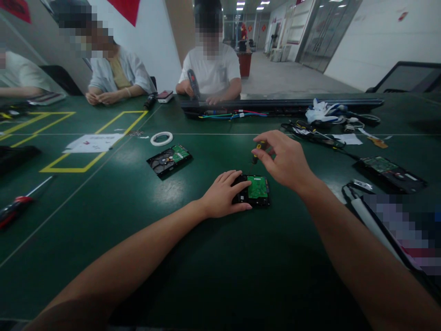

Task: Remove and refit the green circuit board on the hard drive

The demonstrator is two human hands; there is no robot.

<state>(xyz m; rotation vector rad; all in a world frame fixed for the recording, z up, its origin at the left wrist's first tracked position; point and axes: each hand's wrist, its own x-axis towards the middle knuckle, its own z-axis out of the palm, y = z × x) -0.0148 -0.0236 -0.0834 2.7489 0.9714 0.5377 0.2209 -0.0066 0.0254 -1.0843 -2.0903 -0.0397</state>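
A hard drive (259,188) lies on the green table in front of me, its green circuit board facing up. My left hand (223,193) grips its left part, with fingers over the top and far side and the thumb along the near edge. The palm covers that end of the drive. In my right hand (285,158) is a small screwdriver with a yellow and black handle (255,158), pinched between thumb and fingers. Its thin shaft points down at the drive's far edge; whether the tip sits in a screw cannot be made out.
Another hard drive (169,160) lies to the left, near a white tape roll (161,139). A red and black screwdriver (20,207) is at far left. Cables and white gloves (324,111) are at back right, near a third drive (391,174). A co-worker across holds a power tool (193,82).
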